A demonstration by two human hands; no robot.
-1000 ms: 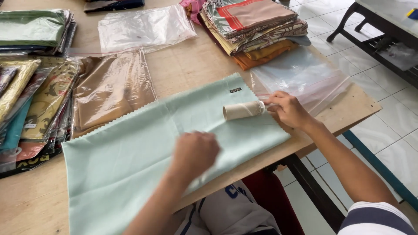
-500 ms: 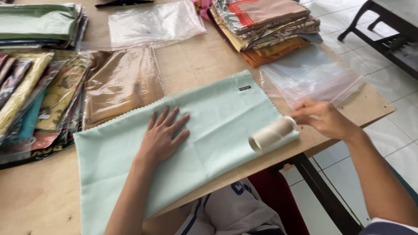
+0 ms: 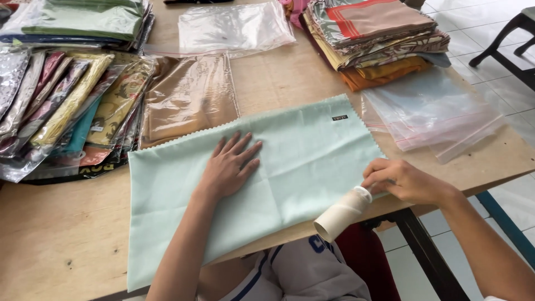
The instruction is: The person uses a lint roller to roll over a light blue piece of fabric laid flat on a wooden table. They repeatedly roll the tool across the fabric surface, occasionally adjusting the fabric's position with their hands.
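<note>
Bright, even daylight, soft shadows, glare on the plastic bags (image 3: 237,25), sharp focus throughout.

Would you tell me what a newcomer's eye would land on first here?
A pale green cloth lies spread across the wooden table at centre, the left hand flat on it. The right hand holds a lint roller at its near edge; packaged fabrics fan out at left.

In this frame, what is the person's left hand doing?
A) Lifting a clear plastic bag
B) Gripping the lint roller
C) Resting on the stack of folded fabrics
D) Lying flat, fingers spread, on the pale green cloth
D: the left hand lies palm down on the pale green cloth, while the right hand holds the lint roller.
</note>
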